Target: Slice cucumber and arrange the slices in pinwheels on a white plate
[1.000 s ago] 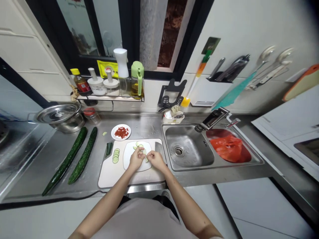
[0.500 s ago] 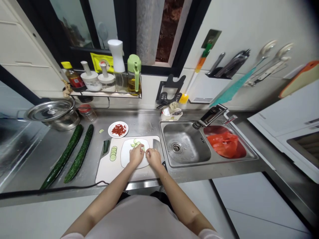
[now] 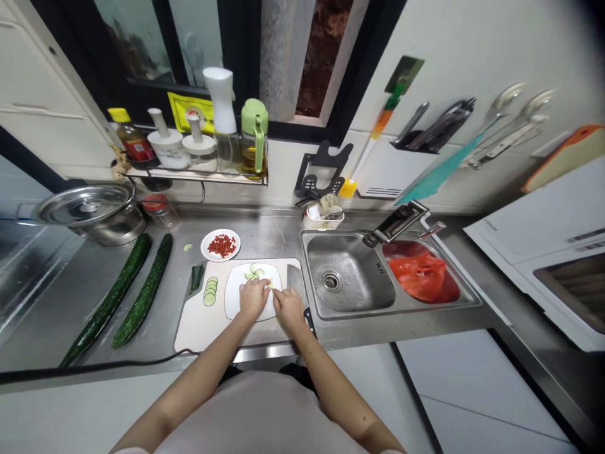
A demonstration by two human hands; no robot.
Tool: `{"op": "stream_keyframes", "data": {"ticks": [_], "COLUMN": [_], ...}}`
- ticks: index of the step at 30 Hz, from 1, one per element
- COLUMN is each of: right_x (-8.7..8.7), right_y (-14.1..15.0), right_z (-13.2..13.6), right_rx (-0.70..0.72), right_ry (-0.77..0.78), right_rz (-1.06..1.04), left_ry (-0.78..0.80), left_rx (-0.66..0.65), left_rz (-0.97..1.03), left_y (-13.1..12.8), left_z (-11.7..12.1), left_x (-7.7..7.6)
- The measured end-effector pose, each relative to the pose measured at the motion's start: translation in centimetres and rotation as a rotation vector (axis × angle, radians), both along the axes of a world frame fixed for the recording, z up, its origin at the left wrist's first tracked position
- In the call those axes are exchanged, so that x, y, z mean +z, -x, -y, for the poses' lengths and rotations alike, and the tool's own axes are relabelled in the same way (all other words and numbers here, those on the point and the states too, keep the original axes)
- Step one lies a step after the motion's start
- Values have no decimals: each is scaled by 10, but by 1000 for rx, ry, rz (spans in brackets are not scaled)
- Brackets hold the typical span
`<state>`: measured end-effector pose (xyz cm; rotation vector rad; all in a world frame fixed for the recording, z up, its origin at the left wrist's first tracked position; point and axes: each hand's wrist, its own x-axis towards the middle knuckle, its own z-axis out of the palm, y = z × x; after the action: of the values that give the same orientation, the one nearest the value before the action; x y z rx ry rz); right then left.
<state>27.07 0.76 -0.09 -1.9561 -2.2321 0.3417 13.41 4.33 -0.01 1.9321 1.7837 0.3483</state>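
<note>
On the cutting board (image 3: 198, 327) lies a white plate (image 3: 232, 294) with several thin cucumber slices (image 3: 256, 270) at its far side. My left hand (image 3: 254, 299) is over the plate, its fingertips closed on a cucumber slice (image 3: 270, 283). Close beside it, my right hand (image 3: 288, 308) has curled fingers at the plate's right side; whatever its fingertips hold is hidden. A row of round cucumber slices (image 3: 210, 291) and a dark green cucumber piece (image 3: 196, 277) rest on the board's left. Partly behind my right hand, a knife (image 3: 293, 277) lies along the board's right edge.
Two whole cucumbers (image 3: 144, 291) lie left of the board. A small plate of red pieces (image 3: 221, 244) stands behind it. The sink (image 3: 352, 271) is to the right, with a red bag (image 3: 418, 276) in its second basin. A lidded pot (image 3: 94, 211) stands back left.
The view has shifted slightly. My right hand has drawn a little away from the left fingertips, and more of the cucumber slice shows at my left hand.
</note>
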Motion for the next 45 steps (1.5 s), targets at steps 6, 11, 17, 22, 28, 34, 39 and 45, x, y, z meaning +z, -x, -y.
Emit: {"op": "stream_keyframes", "data": {"ticks": [6,11,17,22,28,34,39,45], "right_x": [1,1,0,0,2,2,0,-2], "right_y": [1,1,0,0,0,0,1,0], "right_z": [-2,-3,-2,-2,-3,-2,-3,-3], "right_rx": [-6,-9,-7,-12,-12,-7,-11,-8], "right_ry": [7,19,25,17,40,50,51,47], "right_rz": [-5,0,8,2,-16,27,28,31], "left_ry": [11,11,-20,-38,-29,-18,-26,-29], "left_rx": [11,7,14,19,22,25,26,26], "left_rz": [37,34,31,25,4,-19,-23,-29], "left_y": [0,0,0,0,-2,-3,-3,-4], "left_z": [-2,-2,-2,-2,-2,-2,-1,-1], "left_x": [0,0,-4,-6,-5,-4,-4,-4]}}
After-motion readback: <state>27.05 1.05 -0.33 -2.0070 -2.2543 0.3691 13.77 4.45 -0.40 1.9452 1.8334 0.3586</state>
